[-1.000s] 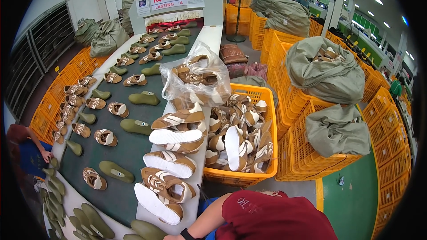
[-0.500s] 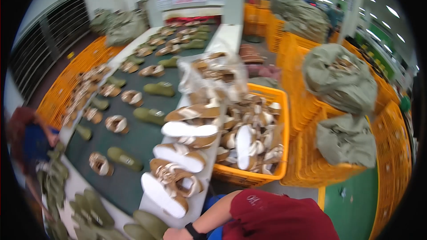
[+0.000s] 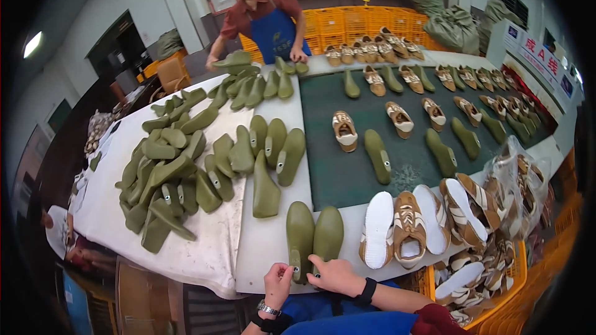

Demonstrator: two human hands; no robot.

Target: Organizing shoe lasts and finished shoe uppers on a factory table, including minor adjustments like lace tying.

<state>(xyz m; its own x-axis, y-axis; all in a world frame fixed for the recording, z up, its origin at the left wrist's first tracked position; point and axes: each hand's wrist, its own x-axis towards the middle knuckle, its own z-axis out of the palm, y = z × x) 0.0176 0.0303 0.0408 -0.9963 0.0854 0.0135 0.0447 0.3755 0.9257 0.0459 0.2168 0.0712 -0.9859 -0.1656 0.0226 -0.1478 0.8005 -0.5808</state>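
Two green shoe lasts lie side by side on the white tabletop in front of me, toes pointing away. At the heel of the left one, my left hand is closed in a pinch. What its fingertips hold, if anything, is too small to make out. My right hand grips the heel end of the right shoe last, with the index finger along its edge. Just beyond stand more green lasts. To the right are brown and white sneakers, some showing white soles.
A big heap of green lasts covers part of the white cloth at left. Sneakers and lasts sit in rows on the green conveyor belt. A co-worker in a blue apron handles lasts across the table. An orange crate of sneakers stands lower right.
The view has swung left, bringing the heap of lasts and the co-worker into fuller sight. Both my hands now show at the pair of lasts; earlier one hand showed beside lasts at the lower edge.
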